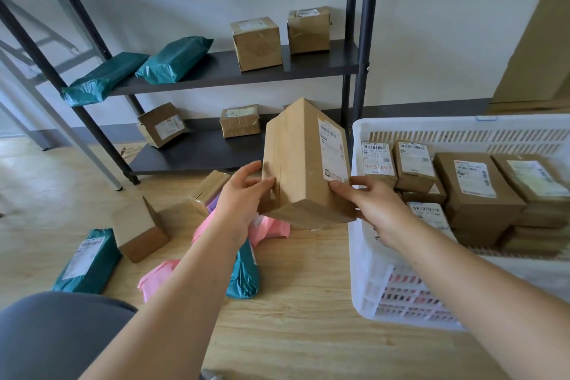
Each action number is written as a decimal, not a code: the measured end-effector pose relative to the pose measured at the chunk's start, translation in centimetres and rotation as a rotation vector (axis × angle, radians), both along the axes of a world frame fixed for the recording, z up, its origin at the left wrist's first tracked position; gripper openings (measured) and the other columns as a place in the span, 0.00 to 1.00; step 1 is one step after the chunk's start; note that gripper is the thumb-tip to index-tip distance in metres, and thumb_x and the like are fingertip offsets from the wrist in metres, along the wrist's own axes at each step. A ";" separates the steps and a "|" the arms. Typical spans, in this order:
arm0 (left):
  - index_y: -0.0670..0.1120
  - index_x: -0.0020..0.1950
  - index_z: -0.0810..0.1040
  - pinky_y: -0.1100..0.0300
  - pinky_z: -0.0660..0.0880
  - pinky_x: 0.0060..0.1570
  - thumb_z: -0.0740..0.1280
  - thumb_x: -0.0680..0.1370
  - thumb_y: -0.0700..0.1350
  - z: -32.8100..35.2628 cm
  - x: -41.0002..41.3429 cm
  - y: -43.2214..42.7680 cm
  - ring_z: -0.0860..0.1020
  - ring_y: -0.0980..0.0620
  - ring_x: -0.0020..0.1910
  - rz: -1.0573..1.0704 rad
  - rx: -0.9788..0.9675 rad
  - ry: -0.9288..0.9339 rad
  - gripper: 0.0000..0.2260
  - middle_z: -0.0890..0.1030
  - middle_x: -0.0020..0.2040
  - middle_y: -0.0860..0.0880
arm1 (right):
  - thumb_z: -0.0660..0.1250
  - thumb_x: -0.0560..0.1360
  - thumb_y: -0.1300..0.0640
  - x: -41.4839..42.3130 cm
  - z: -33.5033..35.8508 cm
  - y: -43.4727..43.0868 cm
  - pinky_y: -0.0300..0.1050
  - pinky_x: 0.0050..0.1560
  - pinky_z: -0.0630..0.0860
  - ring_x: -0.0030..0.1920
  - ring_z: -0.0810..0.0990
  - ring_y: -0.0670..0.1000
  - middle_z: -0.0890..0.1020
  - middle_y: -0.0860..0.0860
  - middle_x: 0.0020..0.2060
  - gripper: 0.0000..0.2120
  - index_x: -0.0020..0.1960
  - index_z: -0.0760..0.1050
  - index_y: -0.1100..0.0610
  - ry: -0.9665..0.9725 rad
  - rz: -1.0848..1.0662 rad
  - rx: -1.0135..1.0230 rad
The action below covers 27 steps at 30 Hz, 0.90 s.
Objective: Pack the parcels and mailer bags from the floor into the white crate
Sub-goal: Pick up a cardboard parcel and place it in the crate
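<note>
At the lower left edge of the view is a grey-trousered knee (61, 333). Beyond it, on the pale wooden floor (293, 333), wait a teal plastic mailer bag (86, 262), a pink plastic mailer bag (157, 278) and a small brown cardboard box (138, 234), all well apart from the crate.

Above them, held in the air just beside the crate's left wall, is the tall brown cardboard parcel (302, 163), upright and slightly tilted, its white label facing right. The left hand (246, 191) clasps its lower left edge. The right hand (370, 203) grips the lower right corner, thumb on the label.

The parcel looks stiff, and its smooth card could slip. A low grip on opposite faces with fingers under the base seems the safest hold.

The white slatted plastic crate (357, 139) already holds rows of labelled brown boxes (475, 188). A gap shows at its near left corner.

Farthest, a dark metal shelf rack (216, 71) carries more parcels.
</note>
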<state>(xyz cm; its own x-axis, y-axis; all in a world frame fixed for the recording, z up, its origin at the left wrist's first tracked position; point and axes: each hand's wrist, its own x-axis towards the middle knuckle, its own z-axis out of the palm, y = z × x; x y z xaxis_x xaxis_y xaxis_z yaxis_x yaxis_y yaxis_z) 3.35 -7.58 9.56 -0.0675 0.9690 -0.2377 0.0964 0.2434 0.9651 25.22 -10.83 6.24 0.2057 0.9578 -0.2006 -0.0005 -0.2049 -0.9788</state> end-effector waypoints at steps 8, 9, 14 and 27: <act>0.52 0.65 0.75 0.67 0.76 0.35 0.64 0.80 0.47 2.3 3.8 -1.2 0.79 0.57 0.42 -0.067 0.176 0.103 0.13 0.81 0.52 0.51 | 0.77 0.68 0.47 2.5 2.3 -1.3 0.49 0.52 0.80 0.49 0.84 0.48 0.84 0.46 0.50 0.21 0.58 0.75 0.48 0.027 -0.066 0.062; 0.53 0.66 0.74 0.67 0.76 0.38 0.64 0.80 0.51 2.5 4.6 -1.4 0.79 0.58 0.44 -0.098 0.180 0.104 0.15 0.81 0.52 0.52 | 0.77 0.68 0.47 3.0 2.5 -1.5 0.51 0.54 0.80 0.50 0.84 0.48 0.84 0.46 0.50 0.18 0.55 0.76 0.47 0.035 -0.077 0.062; 0.58 0.69 0.69 0.53 0.74 0.61 0.66 0.64 0.72 2.1 8.3 -1.7 0.77 0.54 0.58 -0.226 0.148 0.110 0.36 0.77 0.62 0.54 | 0.77 0.67 0.49 6.5 3.0 -1.6 0.51 0.59 0.78 0.52 0.83 0.48 0.85 0.45 0.50 0.16 0.54 0.79 0.49 -0.029 -0.109 0.065; 0.53 0.70 0.67 0.57 0.74 0.56 0.66 0.70 0.68 1.3 21.1 1.8 0.78 0.57 0.51 -0.486 0.075 0.081 0.33 0.78 0.57 0.54 | 0.71 0.75 0.55 18.4 4.0 -2.2 0.57 0.52 0.81 0.53 0.82 0.51 0.83 0.47 0.54 0.19 0.65 0.74 0.51 0.014 -0.283 -0.016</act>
<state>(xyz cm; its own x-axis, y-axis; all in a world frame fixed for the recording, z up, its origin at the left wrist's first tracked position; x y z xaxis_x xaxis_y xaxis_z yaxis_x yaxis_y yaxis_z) 24.47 -5.78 10.91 0.3812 0.9070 -0.1789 0.2566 0.0821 0.9630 43.59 -13.06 10.26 0.4618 0.8592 -0.2201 -0.0732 -0.2103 -0.9749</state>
